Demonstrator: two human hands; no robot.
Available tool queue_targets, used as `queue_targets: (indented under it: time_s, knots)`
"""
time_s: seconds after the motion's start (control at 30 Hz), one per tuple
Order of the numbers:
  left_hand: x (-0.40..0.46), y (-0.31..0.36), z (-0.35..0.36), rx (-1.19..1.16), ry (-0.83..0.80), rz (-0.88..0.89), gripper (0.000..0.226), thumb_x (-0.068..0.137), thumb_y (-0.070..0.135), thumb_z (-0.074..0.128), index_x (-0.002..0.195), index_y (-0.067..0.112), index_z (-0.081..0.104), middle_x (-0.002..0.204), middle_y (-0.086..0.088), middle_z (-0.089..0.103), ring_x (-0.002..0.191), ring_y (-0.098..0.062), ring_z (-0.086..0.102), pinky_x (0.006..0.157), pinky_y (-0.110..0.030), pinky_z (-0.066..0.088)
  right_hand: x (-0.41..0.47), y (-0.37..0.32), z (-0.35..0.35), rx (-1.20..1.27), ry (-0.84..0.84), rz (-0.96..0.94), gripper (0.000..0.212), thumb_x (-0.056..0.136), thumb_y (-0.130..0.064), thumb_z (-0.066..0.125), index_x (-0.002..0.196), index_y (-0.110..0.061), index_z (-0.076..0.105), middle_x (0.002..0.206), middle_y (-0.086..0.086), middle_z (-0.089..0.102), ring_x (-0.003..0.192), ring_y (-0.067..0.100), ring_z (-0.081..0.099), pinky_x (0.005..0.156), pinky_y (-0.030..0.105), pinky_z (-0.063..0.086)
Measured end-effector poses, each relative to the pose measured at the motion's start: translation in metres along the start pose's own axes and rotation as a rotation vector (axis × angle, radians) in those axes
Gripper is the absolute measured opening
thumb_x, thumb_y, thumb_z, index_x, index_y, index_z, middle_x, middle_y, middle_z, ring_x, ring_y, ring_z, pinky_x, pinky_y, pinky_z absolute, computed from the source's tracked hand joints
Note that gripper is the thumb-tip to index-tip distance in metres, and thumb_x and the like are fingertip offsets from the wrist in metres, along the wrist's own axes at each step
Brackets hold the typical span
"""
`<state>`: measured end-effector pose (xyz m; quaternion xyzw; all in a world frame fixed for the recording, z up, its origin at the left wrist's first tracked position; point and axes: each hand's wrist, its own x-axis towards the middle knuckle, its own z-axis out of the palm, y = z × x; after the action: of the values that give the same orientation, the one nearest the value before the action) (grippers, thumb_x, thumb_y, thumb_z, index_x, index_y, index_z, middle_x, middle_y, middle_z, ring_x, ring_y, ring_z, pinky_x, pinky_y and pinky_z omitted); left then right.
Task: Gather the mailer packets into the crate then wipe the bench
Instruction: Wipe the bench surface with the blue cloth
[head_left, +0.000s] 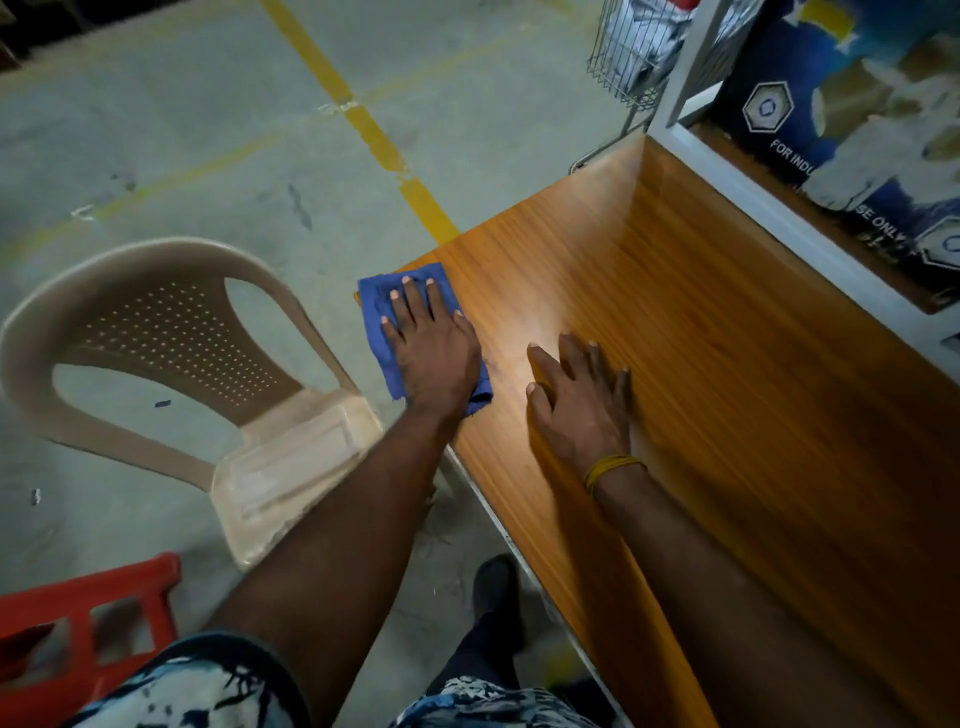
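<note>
Wooden bench (727, 364) corner: blue cloth (379, 301) lies flat beneath spread left fingers (410, 306).

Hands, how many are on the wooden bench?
2. The left hand presses flat on the blue cloth at the bench corner; the right hand rests flat on bare wood beside it.

Both arms reach forward, nearly straight. The left hand (434, 345) lies palm down with fingers spread flat. The right hand (582, 400) lies palm down to its right, fingers straight.
</note>
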<state>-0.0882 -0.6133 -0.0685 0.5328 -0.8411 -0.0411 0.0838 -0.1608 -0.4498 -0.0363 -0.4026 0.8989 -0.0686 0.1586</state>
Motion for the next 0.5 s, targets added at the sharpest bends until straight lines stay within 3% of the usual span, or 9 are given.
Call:
queue_targets:
  time_s: [0.5]
  knots:
    - [0.076, 0.123, 0.021, -0.115, -0.112, 0.251, 0.059, 0.103, 0.033, 0.027, 0.157, 0.011, 0.018, 0.165, -0.014, 0.01, 0.152, -0.031, 0.006, 0.121, -0.051, 0.002, 0.031, 0.065, -0.027, 0.074, 0.105, 0.205, 0.058, 0.099, -0.052, 0.037, 0.154, -0.041, 0.019, 0.166, -0.001, 0.006, 0.152, 0.025, 0.005, 0.123, 0.048, 0.007]
